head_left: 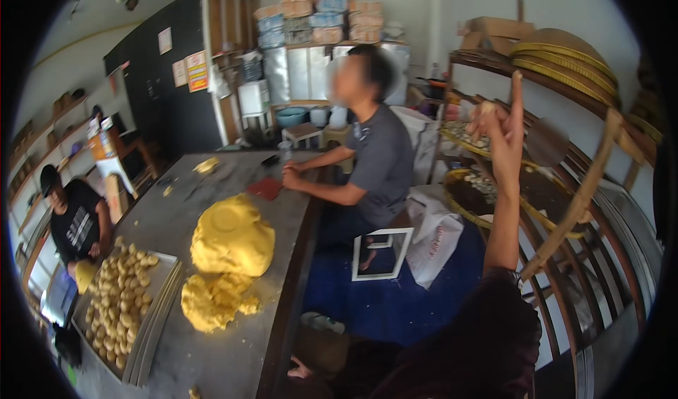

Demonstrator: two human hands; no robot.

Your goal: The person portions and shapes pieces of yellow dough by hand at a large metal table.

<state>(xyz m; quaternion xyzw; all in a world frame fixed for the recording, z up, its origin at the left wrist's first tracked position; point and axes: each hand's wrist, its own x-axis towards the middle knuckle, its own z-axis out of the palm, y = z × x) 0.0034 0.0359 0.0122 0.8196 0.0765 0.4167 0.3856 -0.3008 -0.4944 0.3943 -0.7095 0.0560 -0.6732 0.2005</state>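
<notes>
My right hand is raised high on the right side, in front of the racks. Its index finger points straight up while the other fingers bend; I see nothing held in it. Low down, beside the table's edge, a small part of my left hand shows near my lap, and its fingers are mostly hidden. On the table nearest to it sit a large smooth lump of yellow dough and a rougher, crumbly piece of dough touching it.
Left of the dough, a metal tray holds many round dough balls. One person leans on the far table edge; another person works at left. A white frame and white sack stand on the blue floor. Wooden racks hold round trays.
</notes>
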